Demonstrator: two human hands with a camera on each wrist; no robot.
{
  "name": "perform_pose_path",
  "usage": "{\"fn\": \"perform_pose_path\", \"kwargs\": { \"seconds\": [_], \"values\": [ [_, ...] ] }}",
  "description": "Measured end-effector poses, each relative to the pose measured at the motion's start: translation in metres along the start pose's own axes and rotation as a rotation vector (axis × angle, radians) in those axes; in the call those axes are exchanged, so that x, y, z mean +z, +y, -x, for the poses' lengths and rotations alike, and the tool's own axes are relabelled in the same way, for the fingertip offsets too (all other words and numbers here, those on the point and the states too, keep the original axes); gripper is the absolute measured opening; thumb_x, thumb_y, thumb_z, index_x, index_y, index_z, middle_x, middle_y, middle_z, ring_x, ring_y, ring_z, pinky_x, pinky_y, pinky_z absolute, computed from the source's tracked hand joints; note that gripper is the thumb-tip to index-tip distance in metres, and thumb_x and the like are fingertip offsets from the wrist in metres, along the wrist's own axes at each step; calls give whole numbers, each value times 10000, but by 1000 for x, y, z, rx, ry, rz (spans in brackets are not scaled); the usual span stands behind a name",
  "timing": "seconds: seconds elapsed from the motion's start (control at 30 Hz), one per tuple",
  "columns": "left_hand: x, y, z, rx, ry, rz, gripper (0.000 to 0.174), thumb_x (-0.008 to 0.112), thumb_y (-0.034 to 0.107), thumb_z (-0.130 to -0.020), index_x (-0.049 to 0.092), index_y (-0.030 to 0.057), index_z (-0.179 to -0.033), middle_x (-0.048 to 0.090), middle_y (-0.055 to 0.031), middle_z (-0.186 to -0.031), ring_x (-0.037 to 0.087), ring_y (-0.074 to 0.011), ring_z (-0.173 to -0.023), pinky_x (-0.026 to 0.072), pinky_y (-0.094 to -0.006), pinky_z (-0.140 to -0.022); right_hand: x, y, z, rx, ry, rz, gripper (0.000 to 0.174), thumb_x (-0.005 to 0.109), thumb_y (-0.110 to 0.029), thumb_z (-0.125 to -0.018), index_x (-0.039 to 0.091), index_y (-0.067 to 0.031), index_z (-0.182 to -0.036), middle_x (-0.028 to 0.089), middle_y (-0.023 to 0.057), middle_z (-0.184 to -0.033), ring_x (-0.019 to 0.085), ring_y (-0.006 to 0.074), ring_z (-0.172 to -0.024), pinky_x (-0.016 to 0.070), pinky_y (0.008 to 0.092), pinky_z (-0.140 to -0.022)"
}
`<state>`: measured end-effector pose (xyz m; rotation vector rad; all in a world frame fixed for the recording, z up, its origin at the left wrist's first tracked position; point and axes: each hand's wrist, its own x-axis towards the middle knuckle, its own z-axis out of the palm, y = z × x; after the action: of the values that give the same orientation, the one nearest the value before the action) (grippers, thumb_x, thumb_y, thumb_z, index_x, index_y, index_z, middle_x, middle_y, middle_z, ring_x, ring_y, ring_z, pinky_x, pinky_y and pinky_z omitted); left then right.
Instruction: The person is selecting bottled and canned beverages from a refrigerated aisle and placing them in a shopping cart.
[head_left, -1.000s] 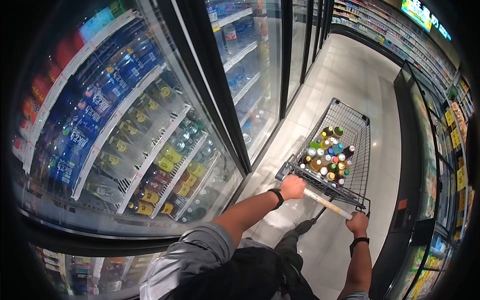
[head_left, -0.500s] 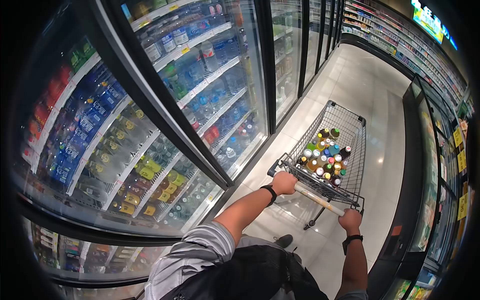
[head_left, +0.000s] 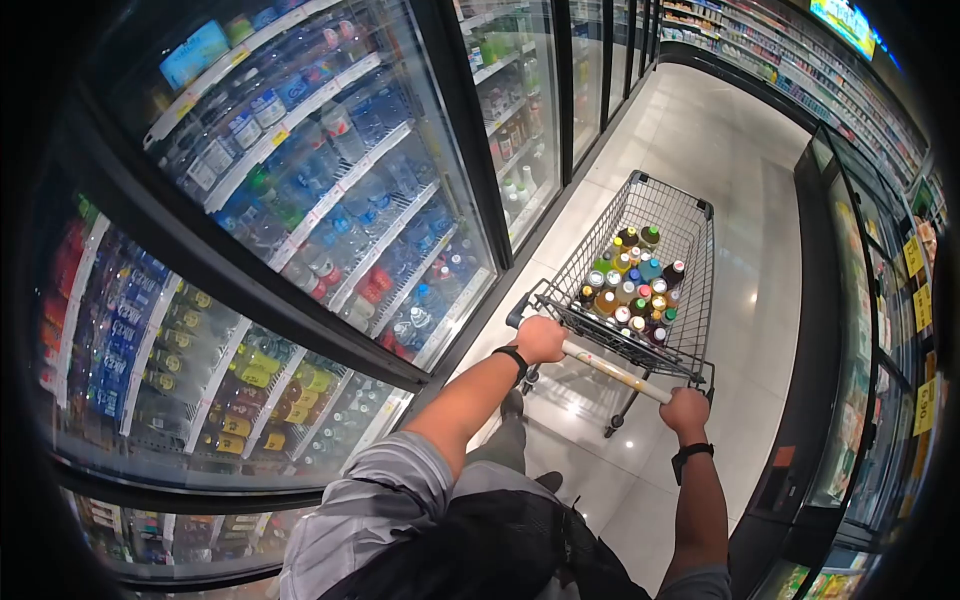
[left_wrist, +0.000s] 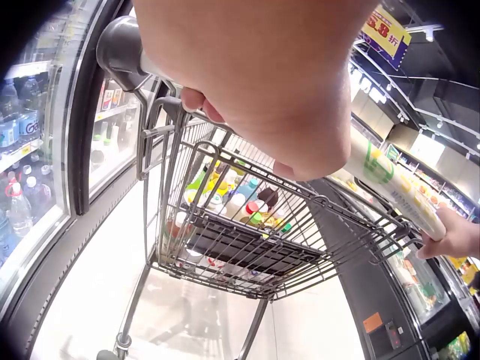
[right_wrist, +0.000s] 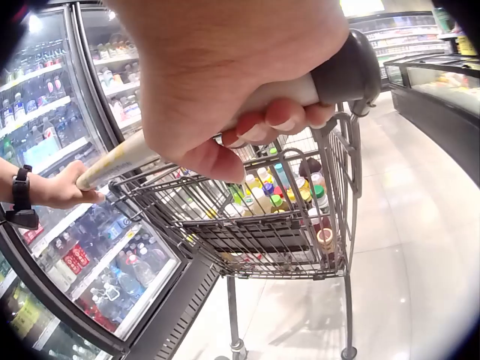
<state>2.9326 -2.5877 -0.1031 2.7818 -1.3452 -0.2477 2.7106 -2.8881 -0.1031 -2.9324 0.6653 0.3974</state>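
A wire shopping cart (head_left: 690, 240) stands ahead of the person, with a pale bar handle (head_left: 615, 372) across its near side. The left hand (head_left: 541, 340) grips the handle close to its left end. Around the right end of the same bar, the right hand (head_left: 686, 409) has its fingers curled, as the right wrist view shows up close. Inside the basket, several upright bottles (head_left: 640, 285) with green, yellow, white and red caps crowd toward the near end. The left wrist view shows the cart's rear wire panel (left_wrist: 255, 247) below the left hand.
Glass-door fridges (head_left: 330, 180) with shelves of bottled drinks line the left side. Along the right runs a black chiller case (head_left: 800, 400) with yellow price signs (head_left: 921, 308). Pale floor tiles (head_left: 745, 150) lead to stocked shelves (head_left: 770, 60) at the far end.
The person and cart have moved forward along the aisle, and the fridge doors slide back past the left side. Both hands keep their hold on the handle, while the feet have changed place.
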Motion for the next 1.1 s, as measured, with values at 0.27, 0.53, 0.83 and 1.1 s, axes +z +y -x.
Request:
{"fn": "perform_pose_path", "kwargs": {
  "seconds": [0.27, 0.53, 0.83, 1.1],
  "values": [
    [-10, -43, -87, 24, 25, 24, 259, 747, 338, -680, 728, 109, -798, 711, -104, -740, 706, -317, -718, 564, -441, -666, -23, -6, -80, 30, 14, 8, 198, 650, -226, -739, 779, -149, -869, 737, 118, -828, 722, 322, -788, 585, 439, -722],
    [-5, -74, -138, 79, 65, 103, 165, 717, 261, -652, 733, 112, -721, 713, -125, -704, 717, -315, -669, 572, -429, -652, -21, 1, -144, -3, 22, 46, 188, 656, -249, -732, 771, -134, -827, 728, 127, -816, 716, 335, -779, 579, 454, -700],
    [-10, -146, -205, 184, 70, 131, 163, 734, 258, -632, 714, 114, -707, 698, -117, -681, 701, -322, -645, 560, -434, -642, -31, -42, -201, 70, 10, 47, 185, 659, -266, -741, 769, -146, -829, 730, 133, -805, 712, 347, -752, 580, 464, -691],
    [-34, -198, -254, 203, 29, 167, 118, 691, 195, -656, 753, 121, -722, 708, -108, -700, 710, -316, -708, 549, -448, -651, -46, -76, -250, 106, -42, 25, 214, 672, -288, -747, 766, -145, -875, 735, 138, -839, 714, 357, -809, 583, 462, -746]
  ]
}}
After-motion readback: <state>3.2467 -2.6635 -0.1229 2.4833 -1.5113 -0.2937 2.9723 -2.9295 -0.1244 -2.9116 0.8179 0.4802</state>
